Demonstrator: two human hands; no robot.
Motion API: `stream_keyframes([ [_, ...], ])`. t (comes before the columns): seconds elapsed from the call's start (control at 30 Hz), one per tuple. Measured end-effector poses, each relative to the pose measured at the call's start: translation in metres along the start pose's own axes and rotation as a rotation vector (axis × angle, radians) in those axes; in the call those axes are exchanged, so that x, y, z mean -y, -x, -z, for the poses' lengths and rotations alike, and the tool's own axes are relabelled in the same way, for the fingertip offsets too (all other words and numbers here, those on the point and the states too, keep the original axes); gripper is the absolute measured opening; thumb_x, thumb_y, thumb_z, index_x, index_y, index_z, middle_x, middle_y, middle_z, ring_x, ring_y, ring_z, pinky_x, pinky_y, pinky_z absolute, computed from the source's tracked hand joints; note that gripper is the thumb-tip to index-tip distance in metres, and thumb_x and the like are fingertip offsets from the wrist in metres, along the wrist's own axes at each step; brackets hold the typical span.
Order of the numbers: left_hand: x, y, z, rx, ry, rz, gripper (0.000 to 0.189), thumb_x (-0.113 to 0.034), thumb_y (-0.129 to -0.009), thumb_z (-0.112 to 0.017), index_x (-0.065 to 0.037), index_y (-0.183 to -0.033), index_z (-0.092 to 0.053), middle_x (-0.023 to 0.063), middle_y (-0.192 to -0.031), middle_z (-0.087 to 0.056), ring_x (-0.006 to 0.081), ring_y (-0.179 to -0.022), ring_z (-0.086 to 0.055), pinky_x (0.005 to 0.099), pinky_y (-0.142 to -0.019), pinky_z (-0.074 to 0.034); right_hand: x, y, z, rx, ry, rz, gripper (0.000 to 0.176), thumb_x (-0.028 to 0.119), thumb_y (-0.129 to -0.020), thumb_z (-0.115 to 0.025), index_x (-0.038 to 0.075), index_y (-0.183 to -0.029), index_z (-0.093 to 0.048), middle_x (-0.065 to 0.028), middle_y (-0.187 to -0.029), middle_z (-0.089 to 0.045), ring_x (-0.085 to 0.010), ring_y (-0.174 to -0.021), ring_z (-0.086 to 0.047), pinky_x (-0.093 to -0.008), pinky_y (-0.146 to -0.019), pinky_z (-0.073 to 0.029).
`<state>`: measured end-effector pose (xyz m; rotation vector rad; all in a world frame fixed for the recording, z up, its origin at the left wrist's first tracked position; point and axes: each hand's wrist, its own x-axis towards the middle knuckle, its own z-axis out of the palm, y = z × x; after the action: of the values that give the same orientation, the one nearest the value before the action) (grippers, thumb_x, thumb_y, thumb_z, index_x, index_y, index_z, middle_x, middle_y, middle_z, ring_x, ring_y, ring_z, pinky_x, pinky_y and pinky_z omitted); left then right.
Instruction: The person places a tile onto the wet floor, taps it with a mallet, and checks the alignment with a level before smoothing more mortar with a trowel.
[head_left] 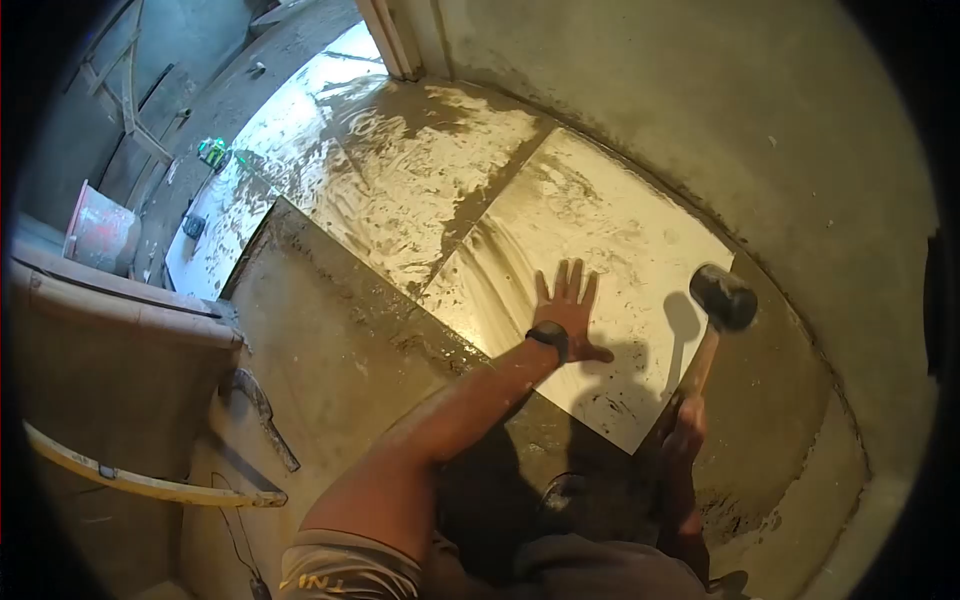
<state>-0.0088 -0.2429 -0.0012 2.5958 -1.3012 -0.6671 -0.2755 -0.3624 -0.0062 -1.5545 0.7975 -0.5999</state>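
Observation:
My left hand [568,312] lies flat with its fingers spread on a large pale floor tile [610,230]. A dark band, perhaps a watch [549,338], is round that wrist. In my right hand [686,428] is the wooden handle of a rubber mallet [724,297]. Its black head is raised above the tile's right edge and casts a shadow on the tile. Streaks and spots of wet mortar mark the tile's surface. Wet grey mortar [765,390] spreads over the floor just right of the tile.
Mortar-smeared tiles [400,190] run toward the doorway. A wall [700,90] borders the right side. A green-lit device [212,152] and a bucket [103,230] stand at far left. A hammer-like tool [265,418] and a long yellow bar [150,482] lie at lower left.

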Motion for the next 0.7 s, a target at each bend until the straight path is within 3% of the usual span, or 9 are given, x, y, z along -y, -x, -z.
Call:
stream_keyframes([
  [0.1, 0.019, 0.008, 0.013, 0.017, -0.070, 0.117, 0.141, -0.086, -0.061, -0.068, -0.008, -0.160, -0.006, 0.0212, -0.166, -0.001, 0.0387, -0.153, 0.001, 0.0690, -0.117, -0.008, -0.009, 0.017, 0.006, 0.121, 0.143, 0.053, 0.038, 0.039, -0.106, -0.043, 0.003, -0.101, -0.055, -0.0026, -0.069, -0.050, -0.0105, -0.056, -0.047, -0.0275, -0.051, -0.038],
  [0.17, 0.021, 0.008, 0.017, 0.042, -0.073, 0.122, 0.141, -0.086, -0.060, -0.068, -0.009, -0.160, -0.006, 0.0197, -0.166, 0.000, 0.0386, -0.153, 0.001, 0.0704, -0.116, -0.008, -0.026, 0.014, 0.005, 0.154, 0.736, -0.017, 0.038, 0.038, -0.104, -0.046, 0.001, -0.104, -0.055, -0.0121, -0.070, -0.054, -0.0240, -0.062, -0.058, -0.0372, -0.057, -0.044],
  [0.27, 0.020, 0.006, 0.018, 0.038, -0.060, 0.123, 0.142, -0.084, -0.059, -0.071, -0.009, -0.160, -0.007, 0.0189, -0.166, -0.001, 0.0390, -0.153, 0.001, 0.0717, -0.115, -0.009, -0.017, 0.013, -0.008, 0.106, 0.598, -0.090, 0.035, 0.034, -0.104, -0.046, 0.000, -0.104, -0.056, -0.0197, -0.074, -0.058, -0.0352, -0.073, -0.063, -0.0443, -0.063, -0.046],
  [0.3, 0.020, 0.008, 0.018, 0.042, -0.055, 0.129, 0.142, -0.084, -0.059, -0.072, -0.009, -0.161, -0.007, 0.0190, -0.166, -0.001, 0.0392, -0.153, 0.000, 0.0717, -0.115, -0.009, -0.021, 0.010, -0.009, 0.110, 0.602, -0.089, 0.035, 0.034, -0.104, -0.046, 0.000, -0.104, -0.056, -0.0197, -0.074, -0.058, -0.0352, -0.073, -0.063, -0.0443, -0.063, -0.046],
  [0.37, 0.020, 0.009, 0.017, 0.035, -0.050, 0.126, 0.141, -0.083, -0.059, -0.072, -0.009, -0.160, -0.007, 0.0191, -0.166, -0.001, 0.0393, -0.153, 0.000, 0.0714, -0.115, -0.009, -0.036, 0.001, -0.011, 0.135, 0.767, 0.167, 0.037, 0.035, -0.105, -0.046, 0.000, -0.103, -0.057, -0.0169, -0.073, -0.056, -0.0314, -0.070, -0.061, -0.0424, -0.063, -0.045],
  [0.5, 0.021, 0.007, 0.015, 0.014, -0.051, 0.122, 0.141, -0.082, -0.058, -0.072, -0.009, -0.160, -0.008, 0.0194, -0.166, -0.002, 0.0396, -0.153, -0.001, 0.0710, -0.115, -0.010, 0.016, -0.024, -0.035, 0.141, 0.640, -0.044, 0.037, 0.036, -0.105, -0.046, 0.002, -0.096, -0.056, -0.0093, -0.068, -0.051, -0.0223, -0.060, -0.055, -0.0375, -0.058, -0.044],
  [0.57, 0.021, 0.006, 0.016, 0.037, -0.048, 0.123, 0.141, -0.082, -0.059, -0.072, -0.007, -0.160, -0.008, 0.0206, -0.166, -0.003, 0.0398, -0.153, -0.001, 0.0702, -0.116, -0.010, 0.025, -0.033, -0.036, 0.163, 0.303, -0.132, 0.038, 0.038, -0.106, -0.045, 0.005, -0.089, -0.053, -0.0017, -0.066, -0.046, -0.0125, -0.056, -0.046, -0.0312, -0.053, -0.041],
  [0.63, 0.024, -0.002, 0.017, 0.053, -0.046, 0.119, 0.141, -0.082, -0.059, -0.072, -0.006, -0.160, -0.008, 0.0219, -0.166, -0.003, 0.0399, -0.153, -0.001, 0.0693, -0.116, -0.009, 0.037, -0.044, -0.048, 0.140, 0.336, -0.028, 0.040, 0.039, -0.107, -0.043, 0.007, -0.085, -0.049, 0.0017, -0.066, -0.046, -0.0076, -0.056, -0.044, -0.0272, -0.052, -0.038],
  [0.7, 0.036, -0.011, 0.013, -0.036, -0.018, 0.225, 0.142, -0.083, -0.061, -0.071, -0.002, -0.159, -0.008, 0.0261, -0.164, -0.002, 0.0411, -0.153, 0.000, 0.0670, -0.118, -0.006, 0.049, -0.056, -0.064, 0.166, 0.090, 0.050, 0.040, 0.039, -0.107, -0.043, 0.007, -0.084, -0.049, 0.0022, -0.064, -0.045, -0.0084, -0.054, -0.043, -0.0281, -0.050, -0.038],
])
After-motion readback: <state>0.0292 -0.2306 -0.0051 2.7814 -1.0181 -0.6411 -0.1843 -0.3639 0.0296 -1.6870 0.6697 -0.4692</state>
